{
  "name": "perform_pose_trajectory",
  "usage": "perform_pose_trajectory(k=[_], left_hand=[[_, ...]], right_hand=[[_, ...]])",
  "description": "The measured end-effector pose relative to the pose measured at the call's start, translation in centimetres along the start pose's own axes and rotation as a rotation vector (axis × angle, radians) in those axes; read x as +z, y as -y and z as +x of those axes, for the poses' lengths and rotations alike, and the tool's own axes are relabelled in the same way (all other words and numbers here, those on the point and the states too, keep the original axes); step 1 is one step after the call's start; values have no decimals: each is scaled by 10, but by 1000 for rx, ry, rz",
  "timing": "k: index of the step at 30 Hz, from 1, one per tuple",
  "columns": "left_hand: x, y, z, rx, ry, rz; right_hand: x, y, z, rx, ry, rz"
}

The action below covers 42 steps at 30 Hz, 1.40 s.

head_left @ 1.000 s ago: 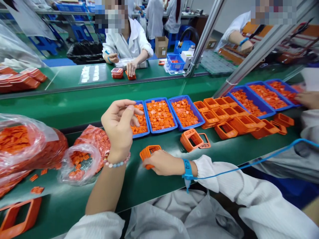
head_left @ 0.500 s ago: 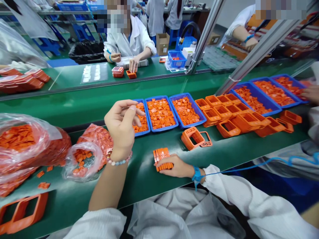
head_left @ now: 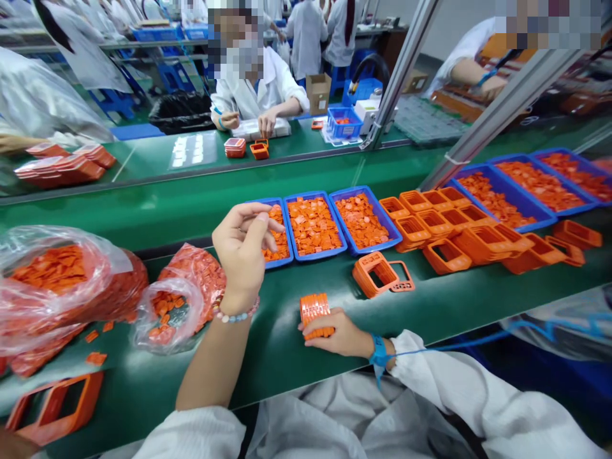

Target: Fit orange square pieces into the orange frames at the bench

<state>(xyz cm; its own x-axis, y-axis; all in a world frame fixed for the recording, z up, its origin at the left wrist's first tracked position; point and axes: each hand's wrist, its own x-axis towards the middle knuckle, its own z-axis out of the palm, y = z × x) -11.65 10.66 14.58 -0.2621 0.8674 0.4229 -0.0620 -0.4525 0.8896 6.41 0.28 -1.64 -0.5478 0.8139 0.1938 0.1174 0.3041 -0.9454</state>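
Observation:
My left hand (head_left: 240, 258) is raised over the bench, in front of a blue tray of small orange pieces (head_left: 278, 252). Its fingers are curled in with the thumb against them; whatever may be between them is too small to make out. Lower down, my right hand (head_left: 342, 333) is wrapped round a stack of orange plastic frames (head_left: 314, 307), held on edge on the green bench (head_left: 277, 357). Just beyond it stands another stack of orange frames (head_left: 373, 275), with one frame (head_left: 402, 277) leaning out at its right.
Clear bags of orange pieces (head_left: 115, 293) lie at left, near larger orange frames (head_left: 71, 405). Further blue trays (head_left: 315, 255) and many stacked frames (head_left: 488, 245) extend right. A metal post (head_left: 459, 153) rises there. Across the bench a co-worker (head_left: 261, 89) sits handling parts.
The whole view has shifted slightly right and down. My right hand's stack is tipped a little differently. My left hand keeps nearly the same pose. The co-worker's hand has come off the orange frame.

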Motion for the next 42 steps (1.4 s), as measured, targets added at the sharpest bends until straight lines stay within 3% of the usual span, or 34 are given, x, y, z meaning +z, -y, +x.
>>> perform_pose_trajectory(k=[3, 9, 16, 18, 21, 25, 29, 34, 38, 42], left_hand=[[-2, 0, 1, -2, 1, -26], [2, 6, 0, -16, 17, -21], [24, 33, -9, -209, 141, 14], [27, 40, -12, -233, 168, 31], [27, 49, -18, -213, 161, 80], [28, 69, -36, 38, 158, 304], [37, 102, -70, 341, 348, 478], [49, 142, -105, 544, 668, 561], [49, 156, -103, 442, 886, 722], [46, 156, -87, 294, 956, 792]], right_hand=[[1, 1, -3, -14, -23, -14], [-3, 1, -2, 4, 72, -89], [2, -2, -4, 35, 68, -119], [0, 10, -10, 12, 74, -135], [-18, 49, -16, -129, 89, -125], [-72, 109, -1, -327, 92, -259], [-135, 128, 52, -318, 77, -611], [-199, 110, 159, -87, 230, -1065], [-239, 85, 247, 70, 231, -1326], [-266, 47, 316, 220, 229, -1460]])
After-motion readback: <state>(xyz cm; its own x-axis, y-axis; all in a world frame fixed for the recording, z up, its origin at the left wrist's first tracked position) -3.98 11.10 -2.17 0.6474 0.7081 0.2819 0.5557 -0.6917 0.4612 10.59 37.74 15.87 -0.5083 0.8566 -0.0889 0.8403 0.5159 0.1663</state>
